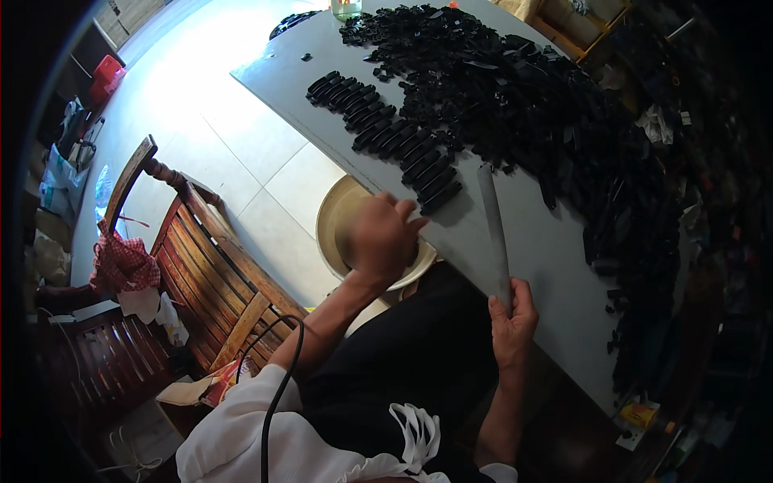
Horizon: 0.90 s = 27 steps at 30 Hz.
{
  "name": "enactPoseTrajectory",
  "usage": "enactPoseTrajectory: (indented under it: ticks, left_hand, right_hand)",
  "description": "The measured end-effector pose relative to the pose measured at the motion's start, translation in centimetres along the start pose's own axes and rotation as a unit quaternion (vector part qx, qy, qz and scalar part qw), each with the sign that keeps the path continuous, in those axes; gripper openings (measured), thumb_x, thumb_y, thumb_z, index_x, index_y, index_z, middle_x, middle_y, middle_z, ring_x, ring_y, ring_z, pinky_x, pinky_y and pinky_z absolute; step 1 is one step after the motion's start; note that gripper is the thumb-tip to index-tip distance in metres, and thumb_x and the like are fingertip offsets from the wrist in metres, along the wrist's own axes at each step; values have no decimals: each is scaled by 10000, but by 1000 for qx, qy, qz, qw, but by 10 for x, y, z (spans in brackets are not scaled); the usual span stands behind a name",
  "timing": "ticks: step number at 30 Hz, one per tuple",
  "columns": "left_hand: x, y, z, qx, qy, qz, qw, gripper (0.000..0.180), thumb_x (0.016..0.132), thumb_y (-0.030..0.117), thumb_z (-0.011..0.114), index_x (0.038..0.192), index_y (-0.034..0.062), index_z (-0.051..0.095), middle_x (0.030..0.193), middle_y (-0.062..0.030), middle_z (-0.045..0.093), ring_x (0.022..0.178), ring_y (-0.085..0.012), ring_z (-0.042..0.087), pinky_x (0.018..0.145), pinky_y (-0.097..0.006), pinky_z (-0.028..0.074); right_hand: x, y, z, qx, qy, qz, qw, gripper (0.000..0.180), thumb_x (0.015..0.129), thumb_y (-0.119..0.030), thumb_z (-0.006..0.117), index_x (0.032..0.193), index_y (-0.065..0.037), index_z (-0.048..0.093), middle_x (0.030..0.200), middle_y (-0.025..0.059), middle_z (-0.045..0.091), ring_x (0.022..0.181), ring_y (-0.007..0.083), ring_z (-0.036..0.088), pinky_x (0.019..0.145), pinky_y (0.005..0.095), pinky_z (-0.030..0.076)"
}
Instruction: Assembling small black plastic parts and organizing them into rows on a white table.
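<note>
My right hand [513, 318] is closed round the lower end of a long, flat grey strip [493, 229], which points away from me over the tabletop. Motion blurs my left hand [382, 237], so its fingers and anything in them cannot be made out. It is above a round pale basin [328, 225] beside the table edge, close to the near end of a row of black curved plastic pieces [394, 137]. These narrow pieces lie side by side along the table's left edge.
A large heap of loose black plastic parts [531, 97] covers much of the grey table [555, 266]. A glass jar [346, 8] stands at the far edge. Left of me is a slatted wooden chair [217, 266] with a checked red cloth [125, 262]. A black cable [278, 386] crosses my left arm.
</note>
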<state>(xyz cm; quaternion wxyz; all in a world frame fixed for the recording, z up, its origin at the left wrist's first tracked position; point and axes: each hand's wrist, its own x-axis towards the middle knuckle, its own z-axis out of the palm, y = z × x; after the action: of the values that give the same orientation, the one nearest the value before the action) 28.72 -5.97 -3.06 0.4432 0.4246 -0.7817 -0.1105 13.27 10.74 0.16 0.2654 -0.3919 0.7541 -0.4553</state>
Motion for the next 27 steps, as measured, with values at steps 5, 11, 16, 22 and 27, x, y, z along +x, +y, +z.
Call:
enactPoseTrajectory:
  ticks: [5,11,16,22,27]
  left_hand:
    - [8,9,26,34,-11,6,999,239,669,150,780,835,105,615,834,-53,526,792,-247,535,650,-382,441]
    - [0,19,34,-20,1,30,999,203,686,71,734,823,80,584,862,-64,545,791,-256,534,663,-371,453]
    - [-5,24,46,-78,-48,61,994,249,681,4,694,895,43,572,939,-108,558,821,-292,536,703,-378,461]
    - [-6,33,47,-96,-79,17,992,310,675,-6,701,957,31,578,910,-122,540,858,-311,526,745,-386,453]
    - [-8,33,51,-121,-70,24,990,300,676,-2,703,949,24,583,888,-123,537,840,-313,528,731,-388,454]
  right_hand:
    - [-1,-2,-3,-9,-10,2,1000,209,925,-143,607,1062,-9,521,722,49,516,627,127,480,570,292,415]
    - [-3,1,-12,-76,-1,-16,997,212,926,-139,599,1073,-4,527,729,117,566,634,196,552,588,338,447]
    - [-7,-6,-26,-284,1,-36,958,225,934,-168,581,1089,-15,524,789,196,630,696,348,634,615,420,477]
    - [2,-23,-27,-354,30,-11,935,178,949,-178,554,1018,-21,508,759,169,631,654,352,630,582,424,480]
    - [4,-38,-25,-347,104,-63,930,143,955,-163,540,955,-27,498,741,153,627,630,325,634,531,397,479]
